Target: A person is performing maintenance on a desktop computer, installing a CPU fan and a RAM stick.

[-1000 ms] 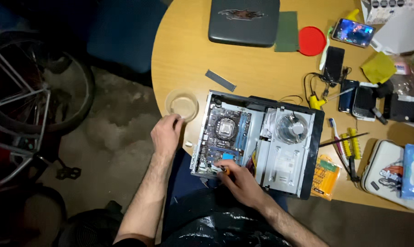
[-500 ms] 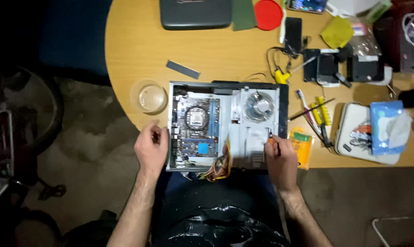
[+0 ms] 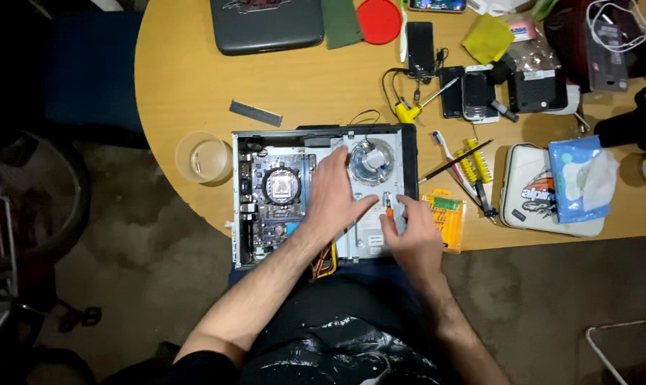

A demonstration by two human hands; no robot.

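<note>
Right-hand grip is narrow, closed around a small orange-handled screwdriver held upright, tip down on the grey metal drive bracket of the opened computer case. Left hand lies flat and open across the middle of the case, fingers spread, fingertips resting on the bracket just beside the screwdriver — it holds nothing and appears to steady the part.

The case lies on its side at the near edge of the round wooden desk, overhanging the person's lap. Inside, the motherboard occupies the left half; a round cooler fan sits at the upper right, just above the hands.

Step in hand, as judged from the pose: driving or loosening a screw on the drive bracket. The screw itself is hidden under the tip. The next move calls for keeping the tool square to the screw head while the left hand holds the bracket from shifting — a slip could send the tip toward the board.

Near the right hand lies an orange bit set; a clear round dish stands just left of the case.
</note>
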